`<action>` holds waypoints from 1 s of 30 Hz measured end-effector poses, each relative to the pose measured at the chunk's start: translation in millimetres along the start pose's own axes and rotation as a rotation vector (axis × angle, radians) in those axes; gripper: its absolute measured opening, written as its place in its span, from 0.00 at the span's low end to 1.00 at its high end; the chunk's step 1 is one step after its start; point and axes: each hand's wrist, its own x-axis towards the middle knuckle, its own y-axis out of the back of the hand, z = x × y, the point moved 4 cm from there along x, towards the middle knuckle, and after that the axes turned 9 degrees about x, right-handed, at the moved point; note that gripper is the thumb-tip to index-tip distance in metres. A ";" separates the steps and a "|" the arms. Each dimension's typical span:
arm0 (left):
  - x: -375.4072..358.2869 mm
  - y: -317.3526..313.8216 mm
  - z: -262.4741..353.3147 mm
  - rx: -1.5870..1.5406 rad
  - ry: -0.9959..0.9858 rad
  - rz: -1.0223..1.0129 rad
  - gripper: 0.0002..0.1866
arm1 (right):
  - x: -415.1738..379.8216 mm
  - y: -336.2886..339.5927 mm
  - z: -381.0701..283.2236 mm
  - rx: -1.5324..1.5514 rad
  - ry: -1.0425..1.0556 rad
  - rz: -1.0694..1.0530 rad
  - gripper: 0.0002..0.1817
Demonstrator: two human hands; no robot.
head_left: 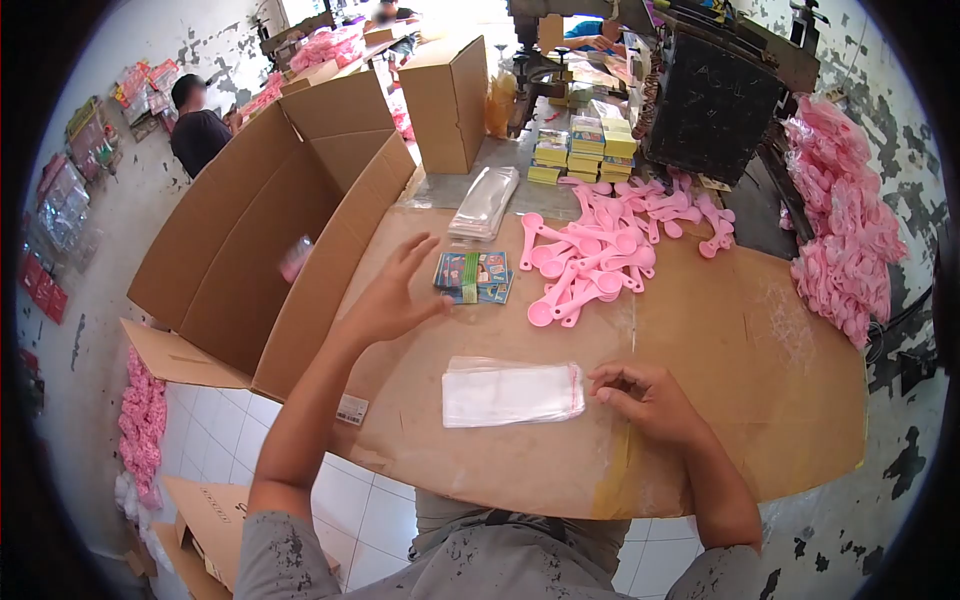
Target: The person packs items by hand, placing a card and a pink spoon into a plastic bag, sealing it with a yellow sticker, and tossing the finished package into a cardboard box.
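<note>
My left hand (pixel 400 295) is raised over the cardboard-covered table (pixel 740 400), its fingers spread and holding nothing, just left of a banded stack of blue printed cards (pixel 472 277). At the right end of a flat pile of clear plastic sleeves (pixel 510 395) is my right hand (pixel 635 392), with bent fingers close to the sleeves' edge and nothing in them. Behind the cards lies another bundle of clear sleeves (pixel 484 204). Pink scoops (pixel 590 260) are heaped to the right of the cards. A small blurred pink item (pixel 296 258) shows inside the open cardboard box.
The large open box (pixel 235 220) stands left of the table, with a taller carton (pixel 445 105) behind it. Stacked card packs (pixel 585 150) and a black machine box (pixel 710 100) are at the back. Bagged pink scoops (pixel 845 220) hang right. Other people work in the background.
</note>
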 end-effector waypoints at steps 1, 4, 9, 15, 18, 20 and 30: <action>7.8 -5.9 -2.6 0.093 -0.080 -0.031 0.47 | 0.6 -2.0 -2.4 -0.030 0.018 -0.017 0.16; 30.0 -23.2 -21.3 0.027 -0.059 -0.270 0.51 | -2.4 -4.5 -2.4 -0.023 -0.005 -0.016 0.16; 45.1 -27.7 -2.3 0.145 -0.080 -0.464 0.53 | -2.5 -1.7 0.6 -0.039 0.067 -0.007 0.16; 51.5 -35.9 -10.3 0.144 -0.201 -0.397 0.54 | -3.4 -2.6 -3.1 -0.063 0.066 -0.030 0.16; 65.3 -34.9 -8.8 0.172 -0.122 -0.533 0.55 | -4.1 -2.4 -3.9 -0.067 0.066 -0.037 0.16; 70.5 -36.5 -6.4 0.218 -0.119 -0.607 0.54 | -4.6 -3.3 -3.3 -0.070 0.072 -0.044 0.16; 63.3 -32.6 11.2 0.121 -0.062 -0.557 0.43 | -5.6 -4.7 -5.8 -0.096 0.128 -0.031 0.17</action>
